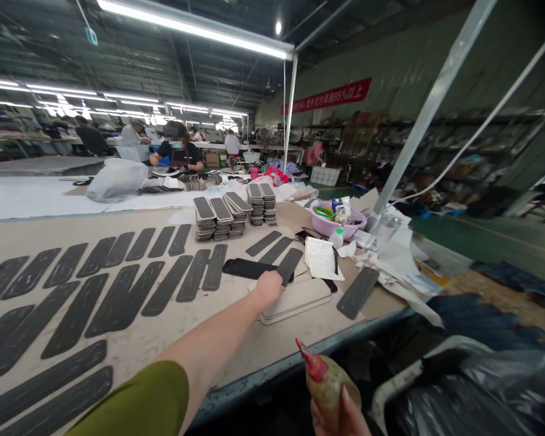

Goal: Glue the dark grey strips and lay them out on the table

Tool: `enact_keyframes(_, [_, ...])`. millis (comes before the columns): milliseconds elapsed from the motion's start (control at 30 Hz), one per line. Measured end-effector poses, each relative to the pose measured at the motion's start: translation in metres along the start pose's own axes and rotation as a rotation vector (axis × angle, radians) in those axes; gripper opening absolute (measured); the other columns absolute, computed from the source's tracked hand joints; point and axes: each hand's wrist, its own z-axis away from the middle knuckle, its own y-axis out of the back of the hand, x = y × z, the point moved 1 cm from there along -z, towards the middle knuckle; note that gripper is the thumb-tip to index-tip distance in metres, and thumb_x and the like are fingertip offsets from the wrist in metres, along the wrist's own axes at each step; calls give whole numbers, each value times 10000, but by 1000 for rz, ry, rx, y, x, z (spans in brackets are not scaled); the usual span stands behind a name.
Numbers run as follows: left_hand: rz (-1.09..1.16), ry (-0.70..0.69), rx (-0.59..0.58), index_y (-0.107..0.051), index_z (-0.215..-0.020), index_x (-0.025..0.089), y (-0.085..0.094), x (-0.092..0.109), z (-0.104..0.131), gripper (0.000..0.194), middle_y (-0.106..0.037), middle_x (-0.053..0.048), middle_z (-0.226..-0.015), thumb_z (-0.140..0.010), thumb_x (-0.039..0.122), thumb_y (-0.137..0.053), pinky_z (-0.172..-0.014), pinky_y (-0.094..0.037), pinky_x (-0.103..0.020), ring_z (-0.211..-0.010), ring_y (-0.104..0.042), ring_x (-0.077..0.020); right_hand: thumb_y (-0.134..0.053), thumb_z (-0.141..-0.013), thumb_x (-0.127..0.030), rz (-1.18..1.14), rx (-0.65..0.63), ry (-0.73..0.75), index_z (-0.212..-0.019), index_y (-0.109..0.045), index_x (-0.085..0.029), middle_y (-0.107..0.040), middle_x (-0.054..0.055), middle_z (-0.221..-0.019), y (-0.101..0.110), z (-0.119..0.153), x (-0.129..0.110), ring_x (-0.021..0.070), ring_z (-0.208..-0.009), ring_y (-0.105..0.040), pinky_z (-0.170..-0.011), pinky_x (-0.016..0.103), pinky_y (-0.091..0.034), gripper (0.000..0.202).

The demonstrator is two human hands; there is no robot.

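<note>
My left hand reaches across the table, its fingers closed on the near end of a dark grey, round-cornered strip. Under that strip lie a longer black piece and a few pale boards with rounded corners. My right hand, low in front of the table edge, grips a squeeze bottle with a red pointed nozzle aimed up and left. Rows of dark strips with shiny marks cover the left side of the table. Two more strips lie just beyond my left hand.
Stacks of pale-edged strips stand at the table's middle back. To the right are an open notebook, a purple basin of supplies and a lone strip. A metal post rises at right. A person works across the table.
</note>
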Motion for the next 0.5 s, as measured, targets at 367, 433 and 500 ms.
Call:
enact_keyframes(367, [184,-23,78,-760,-914,216,-13,-22,-4,202,-709,-28,-978,-866,296,-581,-863,-472,-236,-936,-641,-160,-842,-504,-401,-139,150,-43,-961,-671,-257,-713,15,-915,-15,10,-8,230,-740,-676,-499,290,-543,509])
enact_keyframes(433, [214,16,120,-759,-883,206,-13,-23,-3,205,-712,-27,-948,-872,268,-565,-840,-482,-233,-906,-647,-156,-861,-448,-368,-164,167,-93,-940,-671,-254,-712,7,-887,-17,10,-9,223,-712,-670,-484,281,-534,540])
enact_keyframes(500, [232,79,183,-752,-849,172,-10,-24,-1,219,-709,-49,-918,-876,231,-543,-812,-496,-251,-862,-651,-168,-876,-406,-339,-146,143,-164,-914,-669,-248,-712,16,-887,-12,5,-9,248,-742,-672,-521,316,-556,556])
